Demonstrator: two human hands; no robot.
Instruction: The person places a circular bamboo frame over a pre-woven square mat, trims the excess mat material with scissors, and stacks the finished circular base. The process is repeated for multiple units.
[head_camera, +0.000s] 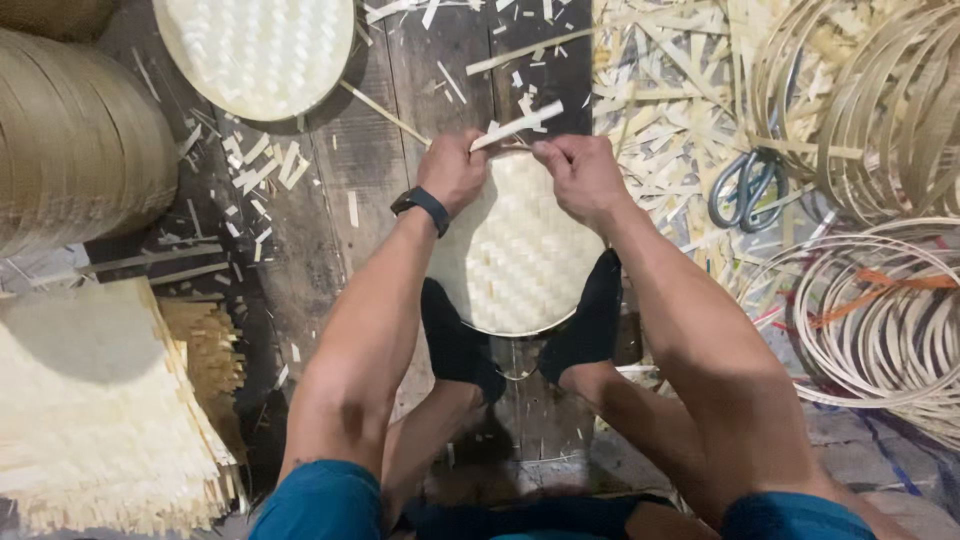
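A round woven bamboo tray (515, 255) stands between my feet in black socks, propped on the dark wooden floor. My left hand (452, 168), with a dark watch on the wrist, grips the tray's far rim and pinches a pale bamboo strip (520, 124) that sticks out to the right. My right hand (580, 172) closes on the rim just beside it, fingers curled over the edge. Both hands nearly touch each other.
A finished woven tray (255, 50) lies at the top left. Stacked woven mats (90, 400) sit at the left, coiled bamboo bands (70, 140) above them. Scissors (745, 185) lie among offcuts on the right, with bamboo hoops (880, 310) and more hoops (870, 90) nearby.
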